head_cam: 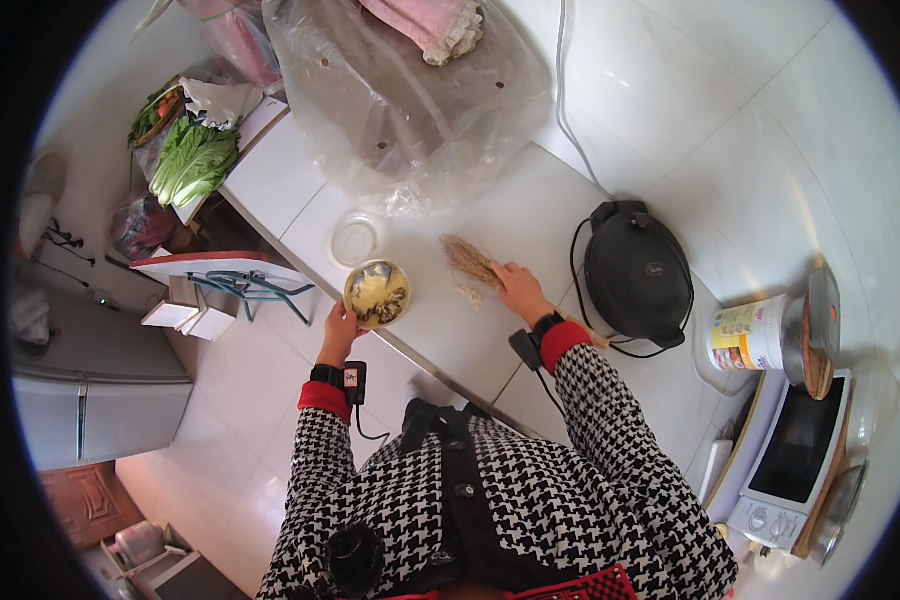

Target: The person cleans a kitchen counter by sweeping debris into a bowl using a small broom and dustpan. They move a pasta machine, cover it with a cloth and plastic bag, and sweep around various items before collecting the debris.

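In my left hand (339,331) is a small round bowl (407,304), held by its near side at the counter's front edge. Inside it are a yellow substance (373,283) and dark, clumped bits. My right hand (521,291) grips a straw hand broom (466,257), its bristles pointing left on the tiled counter (487,345). The broom's handle runs back beneath my right wrist. Pale crumbs (470,297) lie in a small pile just below the bristles. Just behind the bowl, a clear round plastic lid (354,239) rests on the counter.
A black electric griddle (634,277) with its cord stands to the right. Farther right are a white tub (746,334) and a microwave oven (795,450). A large clear plastic sheet (412,112) covers the back. Leafy cabbage (195,161) and a folding table (225,264) are at left.
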`<state>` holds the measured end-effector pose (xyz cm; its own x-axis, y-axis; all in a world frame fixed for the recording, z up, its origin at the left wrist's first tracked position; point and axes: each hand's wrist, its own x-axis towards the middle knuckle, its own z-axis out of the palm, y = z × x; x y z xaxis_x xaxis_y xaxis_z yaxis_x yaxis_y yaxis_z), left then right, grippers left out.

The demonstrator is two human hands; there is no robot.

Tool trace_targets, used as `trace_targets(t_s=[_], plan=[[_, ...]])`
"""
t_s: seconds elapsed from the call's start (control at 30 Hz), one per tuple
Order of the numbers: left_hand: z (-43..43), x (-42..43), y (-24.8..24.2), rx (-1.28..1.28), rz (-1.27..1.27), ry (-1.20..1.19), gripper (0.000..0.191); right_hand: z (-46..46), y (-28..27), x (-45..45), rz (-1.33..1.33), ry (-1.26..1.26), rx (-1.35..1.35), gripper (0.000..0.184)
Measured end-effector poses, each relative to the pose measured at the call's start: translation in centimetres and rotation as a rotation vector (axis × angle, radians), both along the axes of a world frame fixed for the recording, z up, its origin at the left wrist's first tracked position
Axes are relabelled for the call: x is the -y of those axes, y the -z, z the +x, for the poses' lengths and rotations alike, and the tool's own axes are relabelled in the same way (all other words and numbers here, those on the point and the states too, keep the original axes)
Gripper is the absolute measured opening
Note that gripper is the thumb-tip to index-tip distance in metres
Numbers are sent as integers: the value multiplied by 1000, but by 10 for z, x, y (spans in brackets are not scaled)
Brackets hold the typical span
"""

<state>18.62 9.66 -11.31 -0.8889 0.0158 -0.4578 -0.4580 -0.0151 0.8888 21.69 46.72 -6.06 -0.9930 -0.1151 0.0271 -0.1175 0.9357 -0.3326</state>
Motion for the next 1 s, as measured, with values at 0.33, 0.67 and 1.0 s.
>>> trace_targets(t_s=[0.33,0.67,1.0], plan=[[5,1,1,-6,-15,57,40,28,-3,-14,64,-130,-2,43],[17,-4,-8,1,-106,96,37,125,8,1,-221,238,65,49],[35,-10,-3,30,-70,94,37,124,1,16,-241,270,98,50]])
